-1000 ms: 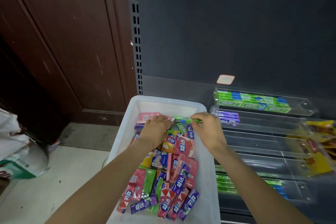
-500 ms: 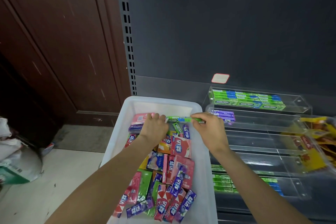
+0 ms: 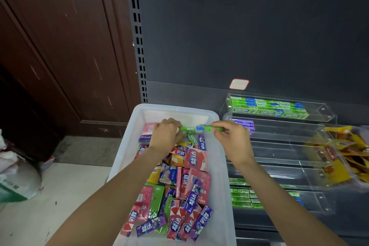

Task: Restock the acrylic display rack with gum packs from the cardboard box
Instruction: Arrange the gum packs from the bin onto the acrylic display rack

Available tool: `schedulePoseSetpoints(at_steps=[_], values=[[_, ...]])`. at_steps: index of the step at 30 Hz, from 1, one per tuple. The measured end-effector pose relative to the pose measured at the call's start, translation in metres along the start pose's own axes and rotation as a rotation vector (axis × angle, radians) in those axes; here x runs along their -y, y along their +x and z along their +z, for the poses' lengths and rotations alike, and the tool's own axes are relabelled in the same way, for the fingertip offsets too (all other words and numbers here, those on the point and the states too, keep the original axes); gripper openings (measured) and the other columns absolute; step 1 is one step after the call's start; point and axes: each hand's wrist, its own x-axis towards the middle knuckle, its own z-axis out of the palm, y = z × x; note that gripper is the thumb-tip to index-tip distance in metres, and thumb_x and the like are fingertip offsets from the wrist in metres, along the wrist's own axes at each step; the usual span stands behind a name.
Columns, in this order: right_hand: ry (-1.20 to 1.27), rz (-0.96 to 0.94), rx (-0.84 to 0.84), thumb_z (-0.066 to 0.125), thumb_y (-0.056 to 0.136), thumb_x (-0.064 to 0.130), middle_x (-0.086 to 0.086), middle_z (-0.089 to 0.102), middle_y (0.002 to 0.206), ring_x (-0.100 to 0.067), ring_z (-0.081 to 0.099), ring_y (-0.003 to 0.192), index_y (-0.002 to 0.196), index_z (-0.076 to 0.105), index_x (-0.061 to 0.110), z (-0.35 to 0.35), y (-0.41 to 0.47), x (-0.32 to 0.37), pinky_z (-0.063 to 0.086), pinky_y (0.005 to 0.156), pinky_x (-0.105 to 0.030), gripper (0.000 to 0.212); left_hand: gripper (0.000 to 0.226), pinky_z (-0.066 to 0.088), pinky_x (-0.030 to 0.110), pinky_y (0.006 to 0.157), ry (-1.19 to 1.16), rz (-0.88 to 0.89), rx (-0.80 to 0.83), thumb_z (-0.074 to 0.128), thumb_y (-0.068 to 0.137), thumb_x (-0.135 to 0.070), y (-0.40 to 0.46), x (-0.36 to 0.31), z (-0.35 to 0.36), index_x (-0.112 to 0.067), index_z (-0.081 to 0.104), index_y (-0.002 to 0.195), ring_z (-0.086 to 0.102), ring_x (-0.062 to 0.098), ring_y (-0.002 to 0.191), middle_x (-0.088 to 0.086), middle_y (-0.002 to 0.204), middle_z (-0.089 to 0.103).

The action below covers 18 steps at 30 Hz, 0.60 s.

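Observation:
A white plastic bin (image 3: pixel 127 158) holds several loose gum packs (image 3: pixel 180 191) in pink, purple, green and orange. My left hand (image 3: pixel 166 133) pinches the end of a green gum stick (image 3: pixel 187 129) at the bin's far end. My right hand (image 3: pixel 232 139) pinches another green stick with a blue end (image 3: pixel 206 128), lifted just right of the first. The clear acrylic rack (image 3: pixel 279 140) stands to the right; its top tier holds green Doublemint packs (image 3: pixel 267 109), the second a purple pack (image 3: pixel 244 124).
A clear box of yellow-wrapped snacks (image 3: pixel 343 156) sits on the rack's right side. Lower tiers hold more green packs (image 3: pixel 245 197). A dark shelf back panel (image 3: pixel 239 26) rises behind, brown wooden panelling (image 3: pixel 60 46) to the left, and a white bag (image 3: pixel 16 177) lies on the floor.
The two green sticks, held end to end before, have come apart; my right hand has drawn its stick slightly right. The view has shifted a little.

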Motion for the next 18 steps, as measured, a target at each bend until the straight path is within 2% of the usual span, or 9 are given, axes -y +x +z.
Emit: schedulePoseSetpoints(at_steps=[2,3,5,6,9,11,13,16,18], values=[[0.075,0.021,-0.015,0.065,0.084,0.004,-0.001,0.07,0.1,-0.007,0.062,0.087,0.097,0.074,0.008,-0.003,-0.003,0.0,0.043,0.078,-0.003,0.016,0.022,0.046,0.032,0.084,-0.289,-0.072,-0.06,0.049,0.094,-0.022,-0.007,-0.006,-0.007,-0.011,0.06,0.11,0.058,0.021,0.097,0.008,0.111,0.064],[0.122,0.035,-0.025,0.067,0.083,0.005,0.0,0.07,0.099,-0.005,0.061,0.085,0.095,0.074,0.008,-0.005,-0.004,0.001,0.042,0.077,-0.002,0.014,0.017,0.048,0.026,0.078,-0.458,-0.117,-0.084,0.051,0.094,-0.018,-0.012,-0.011,-0.011,-0.009,0.06,0.105,0.06,0.02,0.09,0.008,0.103,0.066],[0.202,0.073,-0.046,0.07,0.081,0.008,0.002,0.07,0.095,-0.001,0.061,0.083,0.091,0.075,0.009,-0.012,-0.007,0.001,0.044,0.076,-0.004,0.011,0.007,0.045,0.011,0.062,-0.699,-0.169,-0.121,0.05,0.093,-0.011,-0.021,-0.022,-0.02,-0.009,0.057,0.094,0.062,0.014,0.076,0.005,0.087,0.068],[0.23,0.088,-0.059,0.071,0.08,0.008,0.003,0.07,0.093,-0.002,0.061,0.082,0.089,0.075,0.011,-0.016,-0.009,0.0,0.046,0.078,-0.008,0.011,0.007,0.043,0.009,0.057,-0.793,-0.184,-0.119,0.049,0.094,-0.009,-0.027,-0.029,-0.023,-0.009,0.055,0.091,0.063,0.011,0.07,0.004,0.082,0.068],[0.373,0.122,-0.064,0.073,0.077,0.005,0.002,0.071,0.092,-0.008,0.065,0.086,0.093,0.071,0.018,-0.032,-0.015,-0.005,0.051,0.082,-0.02,0.02,0.009,0.053,0.02,0.064,-1.088,-0.232,-0.078,0.046,0.095,-0.006,-0.044,-0.051,-0.031,-0.007,0.054,0.091,0.07,0.017,0.071,0.013,0.084,0.07],[0.45,0.144,-0.049,0.072,0.079,0.004,0.003,0.069,0.09,0.003,0.063,0.082,0.097,0.069,0.016,-0.044,-0.02,-0.011,0.049,0.079,-0.017,0.022,0.009,0.054,0.019,0.062,-1.166,-0.258,-0.059,0.046,0.096,-0.007,-0.054,-0.068,-0.034,-0.006,0.054,0.092,0.07,0.013,0.066,0.011,0.084,0.069],[0.44,0.134,-0.021,0.071,0.08,0.005,0.007,0.067,0.08,0.01,0.057,0.067,0.092,0.071,0.009,-0.057,-0.025,-0.019,0.045,0.07,-0.01,0.013,0.01,0.053,0.017,0.06,-1.219,-0.283,-0.04,0.045,0.097,-0.008,-0.063,-0.087,-0.035,-0.006,0.054,0.093,0.069,0.014,0.065,0.011,0.085,0.069],[0.477,0.135,0.054,0.07,0.08,0.003,0.003,0.067,0.079,0.005,0.059,0.067,0.082,0.07,0.015,-0.08,-0.033,-0.034,0.048,0.067,-0.01,0.012,0.011,0.053,0.021,0.06,-1.268,-0.344,-0.029,0.044,0.096,-0.008,-0.073,-0.113,-0.033,-0.008,0.053,0.09,0.068,0.02,0.069,0.015,0.089,0.068],[0.541,0.174,0.122,0.069,0.08,0.001,-0.002,0.068,0.082,-0.007,0.064,0.073,0.082,0.069,0.016,-0.095,-0.039,-0.047,0.052,0.066,-0.015,0.015,0.012,0.05,0.021,0.059,-1.323,-0.385,-0.033,0.045,0.097,-0.009,-0.079,-0.132,-0.03,-0.011,0.053,0.088,0.069,0.015,0.065,0.009,0.085,0.069]])
